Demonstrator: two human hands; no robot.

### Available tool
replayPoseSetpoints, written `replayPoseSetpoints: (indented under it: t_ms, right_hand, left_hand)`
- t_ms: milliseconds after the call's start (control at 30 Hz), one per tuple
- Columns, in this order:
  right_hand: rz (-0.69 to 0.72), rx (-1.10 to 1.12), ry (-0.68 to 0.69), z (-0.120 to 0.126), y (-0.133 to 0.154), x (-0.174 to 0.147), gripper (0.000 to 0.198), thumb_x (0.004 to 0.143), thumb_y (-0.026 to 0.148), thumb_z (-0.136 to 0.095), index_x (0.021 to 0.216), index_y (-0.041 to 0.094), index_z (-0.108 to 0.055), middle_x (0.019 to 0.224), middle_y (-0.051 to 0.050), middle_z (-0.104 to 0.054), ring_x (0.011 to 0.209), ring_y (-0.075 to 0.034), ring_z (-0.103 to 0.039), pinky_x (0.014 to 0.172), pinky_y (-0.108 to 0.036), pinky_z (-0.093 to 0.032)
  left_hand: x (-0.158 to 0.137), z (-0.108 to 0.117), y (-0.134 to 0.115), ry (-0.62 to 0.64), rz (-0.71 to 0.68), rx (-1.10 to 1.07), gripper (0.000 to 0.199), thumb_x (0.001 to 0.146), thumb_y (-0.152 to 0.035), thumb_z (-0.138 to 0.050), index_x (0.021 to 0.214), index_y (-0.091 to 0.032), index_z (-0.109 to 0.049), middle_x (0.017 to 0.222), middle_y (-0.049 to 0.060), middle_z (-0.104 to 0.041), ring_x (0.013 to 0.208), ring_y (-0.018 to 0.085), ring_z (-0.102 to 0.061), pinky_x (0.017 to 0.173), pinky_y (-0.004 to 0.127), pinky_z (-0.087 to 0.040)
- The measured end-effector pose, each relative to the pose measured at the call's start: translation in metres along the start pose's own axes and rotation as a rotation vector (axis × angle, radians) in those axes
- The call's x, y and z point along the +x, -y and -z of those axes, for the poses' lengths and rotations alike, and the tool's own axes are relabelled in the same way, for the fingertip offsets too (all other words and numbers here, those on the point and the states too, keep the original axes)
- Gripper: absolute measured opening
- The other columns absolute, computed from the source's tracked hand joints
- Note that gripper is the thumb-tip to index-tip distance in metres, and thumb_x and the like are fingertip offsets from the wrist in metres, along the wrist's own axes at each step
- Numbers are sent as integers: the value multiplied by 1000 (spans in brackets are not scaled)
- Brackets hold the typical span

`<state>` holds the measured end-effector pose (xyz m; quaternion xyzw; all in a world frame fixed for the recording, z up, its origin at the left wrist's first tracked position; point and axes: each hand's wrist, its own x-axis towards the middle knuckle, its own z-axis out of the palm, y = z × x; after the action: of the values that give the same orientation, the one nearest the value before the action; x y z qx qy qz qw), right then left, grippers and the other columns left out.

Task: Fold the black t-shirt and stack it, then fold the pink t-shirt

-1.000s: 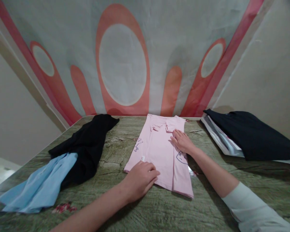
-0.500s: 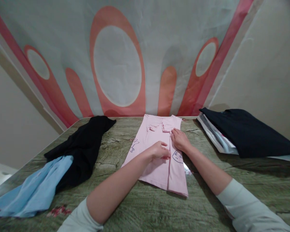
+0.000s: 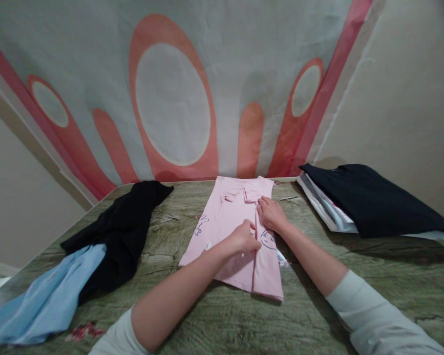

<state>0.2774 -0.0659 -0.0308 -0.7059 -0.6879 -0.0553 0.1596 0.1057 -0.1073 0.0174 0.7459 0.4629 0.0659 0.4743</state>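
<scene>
A pink shirt [image 3: 229, 241] with dark line drawings lies on the table, its sides folded inward and the sleeves turned in near the top. My left hand [image 3: 245, 237] is over its middle, fingers curled and pinched at the edge of the right-hand fold. Higher up on that fold, my right hand [image 3: 271, 213] rests with its fingers stretched out flat on the cloth. Part of the drawing on the right side shows just below my right wrist.
On the left lie a crumpled black garment [image 3: 129, 236] and a light blue garment [image 3: 52, 296]. A stack of folded clothes topped by a black one [image 3: 370, 197] stands at the right. The wood-patterned table [image 3: 192, 315] meets a patterned wall hanging [image 3: 229, 74] at the back.
My left hand has moved slightly down along the fold edge, and its fingers have closed more. My right hand stays on the fold. The whole view has shifted a little.
</scene>
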Motion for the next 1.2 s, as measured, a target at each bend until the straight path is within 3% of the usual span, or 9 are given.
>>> replayPoseSetpoints:
  t_ms: [133, 267, 400, 533, 700, 1000, 1200]
  right_hand:
    - [-10, 11, 2, 1, 2, -1, 41, 93, 32, -29, 124, 13, -48, 134, -13, -46, 122, -22, -39, 101, -36, -26]
    - [-23, 54, -6, 4, 0, 2, 39, 92, 30, -32, 122, 14, -50, 132, -12, -47, 121, -22, -41, 101, -34, -27]
    - [-20, 174, -74, 17, -5, -6, 34, 90, 28, -38, 116, 13, -53, 120, -13, -55, 111, -21, -48, 95, -31, -34]
    - [61, 340, -40, 40, -3, -42, 22, 82, 30, -51, 98, 18, -60, 99, -7, -58, 90, -19, -55, 80, -28, -42]
    - [158, 486, 87, 61, 11, -92, 12, 78, 30, -56, 84, 20, -59, 84, -3, -55, 77, -16, -53, 68, -27, -42]
    - [31, 373, 55, 49, 12, -99, 11, 67, 19, -56, 77, 20, -52, 80, -3, -52, 77, -17, -49, 69, -28, -39]
    - [-30, 443, 24, 43, 5, -96, 11, 68, 17, -53, 78, 20, -51, 79, -2, -53, 76, -17, -49, 68, -27, -39]
  left_hand:
    - [-11, -3, 5, -37, -67, 97, 51, 64, -12, -61, 109, -17, -40, 60, -7, -55, 48, 10, -52, 46, 18, -35]
    - [-19, -4, 10, -43, -84, 24, 48, 67, -13, -63, 109, -18, -40, 61, -7, -56, 51, 10, -53, 51, 19, -38]
    - [-21, -6, 16, -44, -112, -74, 43, 68, -12, -60, 107, -18, -41, 56, -8, -54, 46, 9, -51, 46, 17, -36]
    - [-21, -9, 21, -46, -154, -130, 38, 72, -13, -54, 107, -18, -40, 53, -8, -53, 40, 8, -49, 41, 16, -33]
    - [-20, -9, 24, -14, -176, -144, 35, 77, -17, -50, 110, -18, -40, 52, -8, -53, 40, 10, -50, 41, 17, -34]
    - [-22, -11, 26, -158, -277, 64, 33, 74, -18, -53, 106, -19, -46, 67, -4, -59, 57, 11, -54, 51, 19, -34]
    - [-23, -14, 25, -208, -256, 134, 34, 72, -17, -54, 105, -20, -47, 70, -4, -60, 61, 12, -54, 53, 20, -33]
